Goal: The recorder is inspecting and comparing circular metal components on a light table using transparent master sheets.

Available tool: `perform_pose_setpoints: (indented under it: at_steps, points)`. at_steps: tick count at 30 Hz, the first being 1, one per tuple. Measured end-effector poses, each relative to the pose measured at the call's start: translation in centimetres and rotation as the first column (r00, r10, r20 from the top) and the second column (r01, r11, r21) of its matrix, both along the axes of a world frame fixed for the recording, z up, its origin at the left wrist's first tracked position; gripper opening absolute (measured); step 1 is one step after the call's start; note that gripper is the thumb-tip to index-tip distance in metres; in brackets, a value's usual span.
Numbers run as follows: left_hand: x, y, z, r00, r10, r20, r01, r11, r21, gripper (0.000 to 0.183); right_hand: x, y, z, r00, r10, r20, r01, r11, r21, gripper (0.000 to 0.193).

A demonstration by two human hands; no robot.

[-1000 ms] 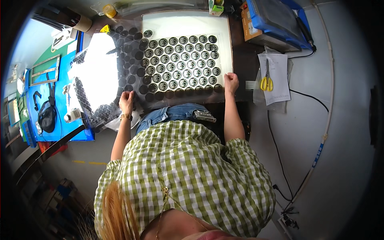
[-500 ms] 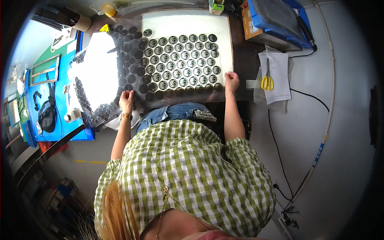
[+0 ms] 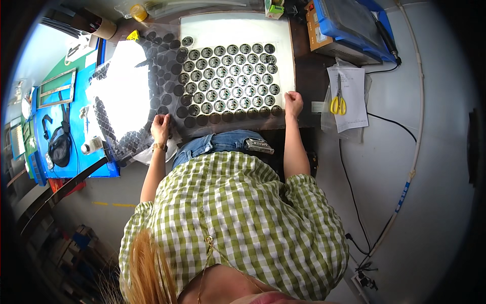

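A clear film printed with rows of black round designs [image 3: 231, 72] lies over a bright white light panel [image 3: 235, 28] on the dark table in front of me. At the film's near right corner, my right hand [image 3: 293, 105] is closed with thumb and fingers pinching the edge. Further left, my left hand [image 3: 160, 128] is also closed, its fingertips pressed together on the film's near edge. Left of the panel, the film overlaps more dark round prints, and a glare-whitened sheet with a dark mesh pattern [image 3: 132, 143] lies beside it.
Yellow-handled scissors [image 3: 338, 105] rest on a white paper [image 3: 357, 96] at the right. Behind them stands a blue-edged box [image 3: 349, 30]. A yellow tape roll [image 3: 137, 12] sits at the back left. On the blue table [image 3: 81, 131] are a black pouch [image 3: 59, 147] and a white bottle [image 3: 92, 145].
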State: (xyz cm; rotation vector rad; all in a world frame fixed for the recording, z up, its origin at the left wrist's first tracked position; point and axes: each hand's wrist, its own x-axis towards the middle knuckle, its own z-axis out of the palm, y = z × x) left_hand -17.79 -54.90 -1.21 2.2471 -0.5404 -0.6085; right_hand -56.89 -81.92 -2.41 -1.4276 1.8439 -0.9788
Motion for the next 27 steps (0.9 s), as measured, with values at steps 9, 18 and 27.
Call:
perform_pose_setpoints:
  at_steps: [9, 18, 27]
  points:
    - [-0.2, -0.1, 0.2, 1.0, -0.011, 0.029, 0.012, 0.999, -0.044, 0.021, -0.2, -0.1, -0.3, 1.0, 0.007, -0.021, -0.007, 1.0, 0.013, 0.018]
    - [-0.2, 0.0, 0.4, 0.996, -0.04, 0.08, 0.041, 0.999, -0.011, 0.021, -0.2, -0.2, -0.4, 1.0, 0.014, -0.024, -0.014, 1.0, 0.0, 0.019]
    - [0.0, 0.1, -0.2, 1.0, -0.014, 0.012, 0.015, 0.998, -0.056, 0.021, -0.4, -0.3, -1.0, 1.0, 0.01, 0.009, -0.01, 1.0, -0.006, 0.019]
